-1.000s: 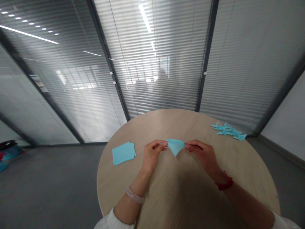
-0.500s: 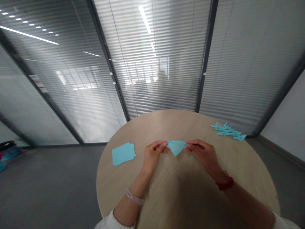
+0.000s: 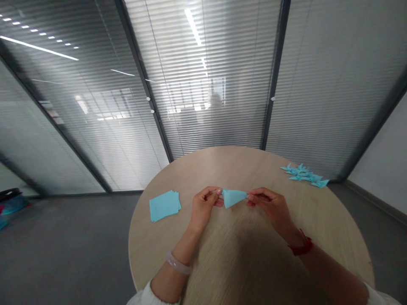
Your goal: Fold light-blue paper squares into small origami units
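Observation:
A light blue paper folded into a triangle (image 3: 233,198) hangs just above the round wooden table (image 3: 248,262), its point down. My left hand (image 3: 205,205) pinches its left corner and my right hand (image 3: 270,207) pinches its right corner. Both hands have their fingers closed on the paper. A pale bracelet sits on my left wrist and a red band on my right wrist.
A stack of flat light blue paper squares (image 3: 164,204) lies on the table to the left. Several folded light blue paper pieces (image 3: 303,174) lie at the far right edge. Glass walls with blinds (image 3: 206,84) stand behind the table; grey floor surrounds it.
The triangle's lower point has shifted left and the shape looks narrower as my hands drew slightly closer together. The hands stay at nearly the same spot.

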{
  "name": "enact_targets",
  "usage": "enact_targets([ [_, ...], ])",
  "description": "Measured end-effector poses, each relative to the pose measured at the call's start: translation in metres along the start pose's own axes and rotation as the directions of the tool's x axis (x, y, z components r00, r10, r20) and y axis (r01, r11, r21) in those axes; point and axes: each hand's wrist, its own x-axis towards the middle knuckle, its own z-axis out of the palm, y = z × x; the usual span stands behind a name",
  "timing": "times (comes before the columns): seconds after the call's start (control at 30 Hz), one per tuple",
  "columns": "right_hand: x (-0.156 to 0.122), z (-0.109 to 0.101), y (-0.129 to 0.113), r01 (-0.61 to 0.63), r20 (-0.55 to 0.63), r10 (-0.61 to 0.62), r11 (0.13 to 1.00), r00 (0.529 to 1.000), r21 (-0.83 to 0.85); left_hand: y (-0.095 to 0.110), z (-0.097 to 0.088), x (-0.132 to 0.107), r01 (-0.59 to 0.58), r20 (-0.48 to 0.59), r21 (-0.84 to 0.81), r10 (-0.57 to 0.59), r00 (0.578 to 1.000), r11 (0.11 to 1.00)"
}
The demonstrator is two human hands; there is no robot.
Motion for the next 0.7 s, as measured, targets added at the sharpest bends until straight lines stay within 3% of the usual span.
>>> enact_targets([
  [0.23,0.000,0.000,0.002,-0.002,0.035,0.002,1.000,0.999,-0.008,-0.005,0.002,0.001,0.005,0.007,0.040,-0.005,1.000,0.999],
  [0.5,0.000,0.002,0.000,-0.013,0.027,0.014,1.000,1.000,-0.026,-0.007,0.004,-0.003,0.010,0.075,0.172,-0.023,0.997,0.985],
  [0.7,-0.001,0.004,-0.003,-0.016,0.022,0.016,1.000,1.000,-0.027,-0.011,0.008,-0.005,0.023,0.119,0.177,-0.044,0.992,0.984],
])
